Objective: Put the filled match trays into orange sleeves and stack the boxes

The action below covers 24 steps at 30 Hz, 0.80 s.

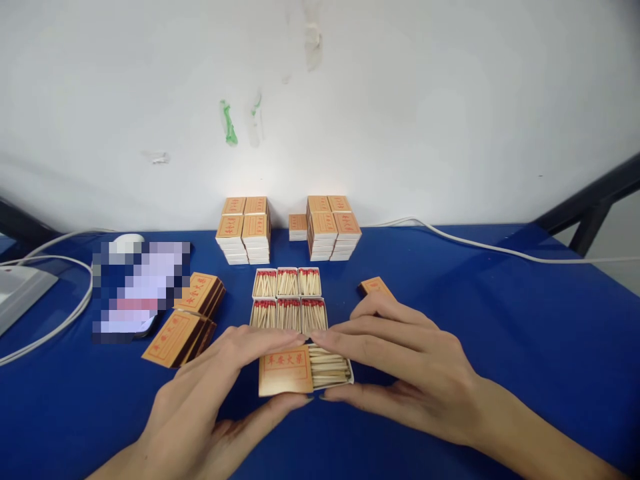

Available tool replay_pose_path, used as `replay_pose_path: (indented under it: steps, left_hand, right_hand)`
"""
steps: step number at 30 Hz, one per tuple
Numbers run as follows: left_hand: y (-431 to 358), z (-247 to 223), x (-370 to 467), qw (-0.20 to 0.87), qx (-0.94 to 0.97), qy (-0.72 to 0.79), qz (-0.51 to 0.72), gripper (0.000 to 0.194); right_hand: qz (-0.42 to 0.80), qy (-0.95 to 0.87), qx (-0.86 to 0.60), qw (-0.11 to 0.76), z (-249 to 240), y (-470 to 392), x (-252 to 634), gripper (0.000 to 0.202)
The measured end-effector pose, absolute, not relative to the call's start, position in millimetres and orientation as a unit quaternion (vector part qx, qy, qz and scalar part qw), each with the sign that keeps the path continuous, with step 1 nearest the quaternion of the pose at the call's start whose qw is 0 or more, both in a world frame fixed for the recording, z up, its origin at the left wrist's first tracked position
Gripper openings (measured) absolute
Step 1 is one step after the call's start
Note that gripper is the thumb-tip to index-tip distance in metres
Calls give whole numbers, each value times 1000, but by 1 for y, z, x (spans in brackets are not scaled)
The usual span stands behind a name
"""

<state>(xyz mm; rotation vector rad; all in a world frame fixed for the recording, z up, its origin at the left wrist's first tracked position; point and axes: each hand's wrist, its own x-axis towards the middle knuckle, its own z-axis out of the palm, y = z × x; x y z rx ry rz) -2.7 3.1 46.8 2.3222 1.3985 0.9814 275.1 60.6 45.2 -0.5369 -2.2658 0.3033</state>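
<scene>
My left hand (215,383) pinches an orange matchbox sleeve (285,375) with red lettering, thumb on the near edge and fingers on the far edge. Between the thumb and fingers of my right hand (425,363) is a white matchbox tray (331,368) full of matches. The tray's left end meets the sleeve's right opening; whether it is partly inside is hard to tell. Just beyond my fingertips lie several open trays of red-tipped matches (287,283), in two rows of three. Another orange sleeve (376,285) shows behind my right hand, partly covered by it.
Closed matchboxes stand in a left stack (243,230) and a right stack (333,227) by the wall, with a single box (297,227) between. Loose sleeves (177,337) lie left, near a blurred phone (145,287). White cables (475,248) cross the blue table (450,287).
</scene>
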Motion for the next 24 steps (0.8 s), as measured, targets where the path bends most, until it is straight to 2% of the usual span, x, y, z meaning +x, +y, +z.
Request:
replay_pose_path:
  steps: [12,17,20,22,24]
  left_hand:
    - [1,49,-3,185,778,483,358,42]
    - [10,54,0,354,677,497,411,47]
    - [16,56,1,510,591,484,397,28]
    - [18,58,2,577,531,487,384,15]
    - [18,60,4,601,490,500,385,20]
  right_hand:
    - [145,-881,-203,402,46,56,269,51]
    - [100,-867,-237,427,56,53,269,43]
    - [69,-860,-257,435,58,52,269,45]
    - [56,-864,-254,431,54,52,267,45]
    - [56,-872,-233,426,50,53,266,50]
